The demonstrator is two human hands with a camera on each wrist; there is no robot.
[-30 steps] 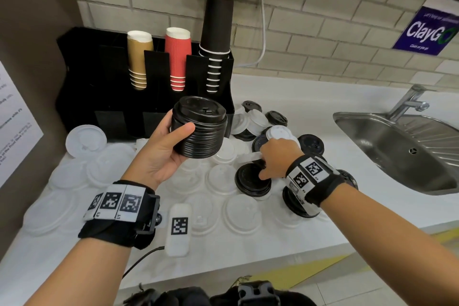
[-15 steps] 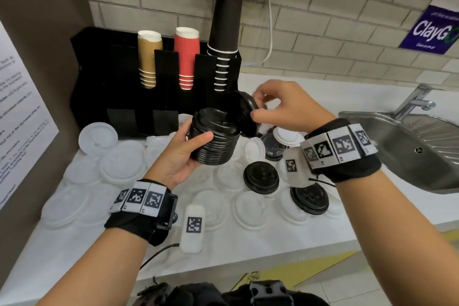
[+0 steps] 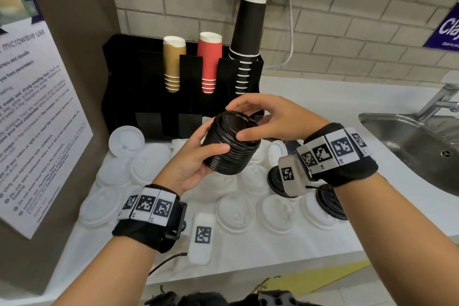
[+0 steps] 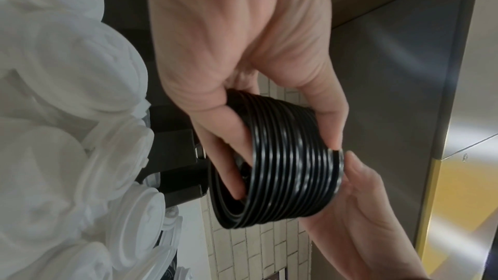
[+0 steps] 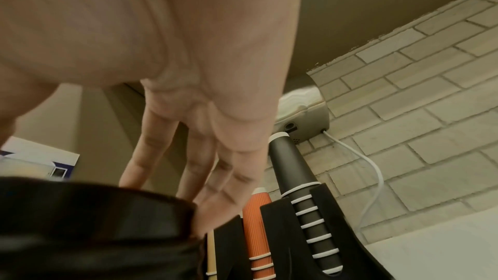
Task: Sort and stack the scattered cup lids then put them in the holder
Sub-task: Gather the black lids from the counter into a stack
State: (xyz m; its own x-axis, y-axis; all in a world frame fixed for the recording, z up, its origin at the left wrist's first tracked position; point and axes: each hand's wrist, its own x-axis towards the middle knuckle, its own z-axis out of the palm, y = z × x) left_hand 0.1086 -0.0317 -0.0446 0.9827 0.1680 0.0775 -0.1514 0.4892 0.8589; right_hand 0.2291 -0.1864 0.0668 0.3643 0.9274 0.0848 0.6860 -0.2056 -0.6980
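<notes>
- left hand [image 3: 191,156] is gripping the black lid stack [image 3: 232,144] in the air, in front of the holder [image 3: 139,92].
- right hand [image 3: 270,119], fingers extended, is seating the top lid; pressing evenly around the rim should nest it flat.

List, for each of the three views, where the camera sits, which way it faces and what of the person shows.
Head: worn on the head, looking forward and down at the counter; both forearms, left hand and right hand show.
Left wrist: looks along the left palm at the black lid stack it grips.
Right wrist: looks along the straight right fingers toward the cup holder.
Shared: the stack shows in all three.
</notes>
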